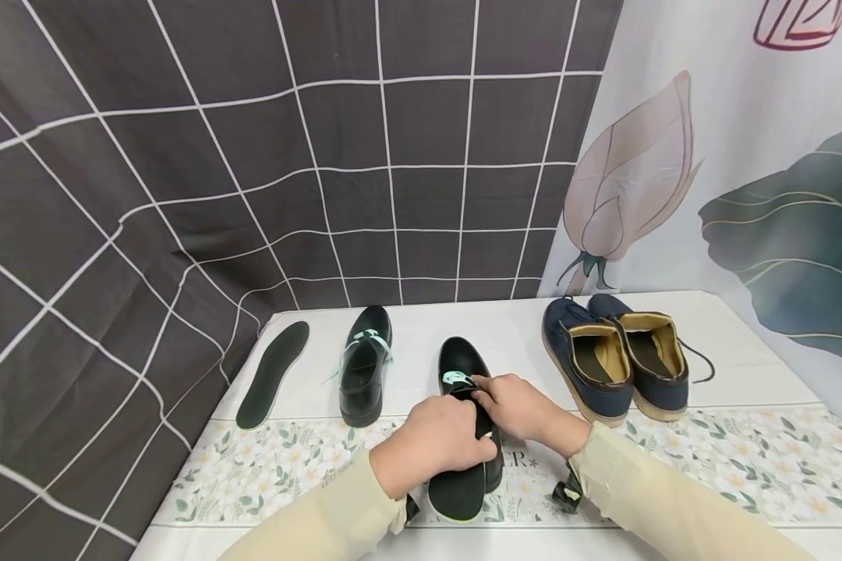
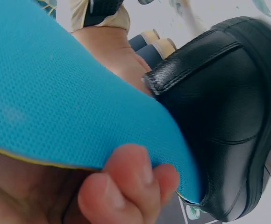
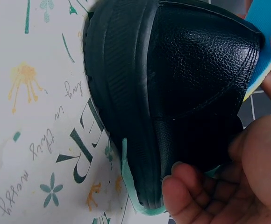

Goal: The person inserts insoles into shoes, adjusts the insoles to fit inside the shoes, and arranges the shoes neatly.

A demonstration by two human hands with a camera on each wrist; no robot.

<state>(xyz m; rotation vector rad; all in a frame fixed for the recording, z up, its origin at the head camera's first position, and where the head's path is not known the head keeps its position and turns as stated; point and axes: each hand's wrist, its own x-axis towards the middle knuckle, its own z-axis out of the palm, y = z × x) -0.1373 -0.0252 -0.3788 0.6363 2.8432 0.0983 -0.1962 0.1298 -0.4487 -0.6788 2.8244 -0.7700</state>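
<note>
A black leather shoe [image 1: 461, 354] with mint-green laces lies toe away on the table in the head view. My left hand [image 1: 440, 439] grips a shoe insole [image 1: 459, 495], dark on top there. The left wrist view shows the insole's blue textured face [image 2: 79, 84], its front end entering the shoe's opening beside the heel [image 2: 219, 102]. At the shoe's right side near the laces, my right hand [image 1: 522, 405] holds the upper edge. In the right wrist view its curled fingers [image 3: 187, 191] are at the shoe's side [image 3: 196, 60]. The insole's front end is hidden inside.
Another black shoe [image 1: 365, 374] with mint laces stands to the left, and a loose dark insole [image 1: 274, 374] lies beyond it. Two navy shoes [image 1: 592, 358] with tan linings stand at the right. A dark grid-patterned cloth [image 1: 337, 156] hangs behind the table.
</note>
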